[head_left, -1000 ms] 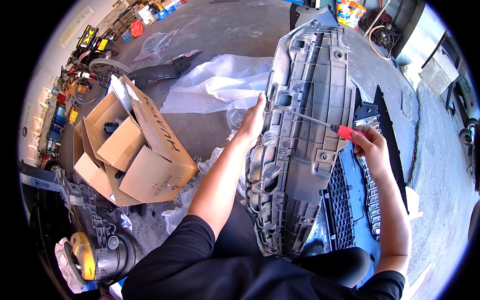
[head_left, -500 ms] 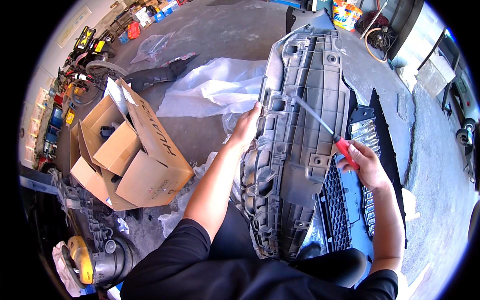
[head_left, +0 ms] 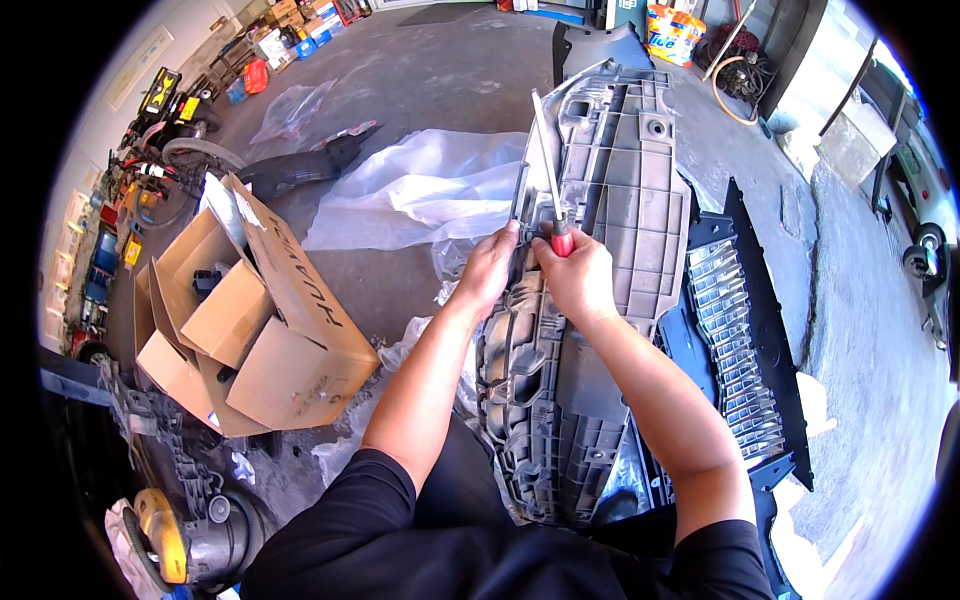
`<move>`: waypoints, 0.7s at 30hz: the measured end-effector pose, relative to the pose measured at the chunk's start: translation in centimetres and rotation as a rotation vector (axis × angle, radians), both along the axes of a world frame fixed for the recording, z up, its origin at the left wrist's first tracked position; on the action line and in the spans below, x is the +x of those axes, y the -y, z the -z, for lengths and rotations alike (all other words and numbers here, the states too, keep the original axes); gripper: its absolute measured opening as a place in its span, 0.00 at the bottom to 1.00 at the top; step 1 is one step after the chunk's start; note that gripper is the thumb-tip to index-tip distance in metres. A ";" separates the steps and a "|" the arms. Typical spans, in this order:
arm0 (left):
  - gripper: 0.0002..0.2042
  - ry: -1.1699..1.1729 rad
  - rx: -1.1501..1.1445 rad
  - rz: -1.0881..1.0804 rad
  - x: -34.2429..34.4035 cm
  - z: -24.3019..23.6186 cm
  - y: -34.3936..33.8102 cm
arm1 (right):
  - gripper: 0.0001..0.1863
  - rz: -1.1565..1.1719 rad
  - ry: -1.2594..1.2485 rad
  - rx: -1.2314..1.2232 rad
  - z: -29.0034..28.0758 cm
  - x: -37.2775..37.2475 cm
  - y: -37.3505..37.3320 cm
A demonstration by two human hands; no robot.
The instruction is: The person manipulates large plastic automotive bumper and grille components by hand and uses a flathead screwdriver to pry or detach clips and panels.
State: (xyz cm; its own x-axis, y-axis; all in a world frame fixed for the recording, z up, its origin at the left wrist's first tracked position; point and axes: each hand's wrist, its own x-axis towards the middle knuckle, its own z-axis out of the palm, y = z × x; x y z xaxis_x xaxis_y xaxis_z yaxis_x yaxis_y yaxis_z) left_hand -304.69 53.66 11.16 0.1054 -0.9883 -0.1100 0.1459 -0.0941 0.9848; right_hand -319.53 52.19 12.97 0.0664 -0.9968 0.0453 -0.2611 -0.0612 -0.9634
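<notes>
A long, dusty, ribbed grey plastic car bumper part (head_left: 635, 210) stands lengthwise in front of me, its lower end near my legs. My left hand (head_left: 489, 268) is closed around its left edge, about halfway along. In my closed right hand (head_left: 578, 278) is a screwdriver (head_left: 546, 155), held by its red handle. Its long metal shaft points away from me and leans slightly left over the part's upper left side. Both hands are close together, the right one against the part's ribbed face. My right hand and forearm hide some of the middle of the part.
An open cardboard box (head_left: 310, 375) stands at the left, near clear plastic sheeting (head_left: 420, 190). On the right lie a chrome-slatted grille (head_left: 735, 350) and a black trim strip (head_left: 765, 300). A yellow-and-grey vacuum cleaner (head_left: 165, 535) is at the lower left. A bicycle (head_left: 205, 155) stands far left.
My right hand has moved left with the screwdriver, from beside the part's right edge to next to my left hand. The shaft now points more upright. The left hand keeps its hold.
</notes>
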 end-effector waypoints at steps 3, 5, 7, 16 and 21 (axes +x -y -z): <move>0.26 0.116 -0.029 0.001 0.1 0.4 0.3 | 0.13 0.031 -0.106 -0.044 -0.2 0.2 -0.3; 0.26 0.137 -0.049 0.013 0.2 0.7 0.5 | 0.13 0.076 -0.093 -0.116 -0.1 0.5 -0.6; 0.25 0.142 -0.063 0.015 0.1 0.9 0.6 | 0.13 0.087 -0.071 -0.171 0.1 0.7 -0.7; 0.22 0.198 -0.092 0.008 0.0 1.0 0.7 | 0.13 0.113 0.043 -0.167 1.0 1.4 -1.2; 0.21 0.151 -0.107 0.025 0.1 0.9 0.7 | 0.12 0.007 0.195 0.145 0.3 1.0 -0.1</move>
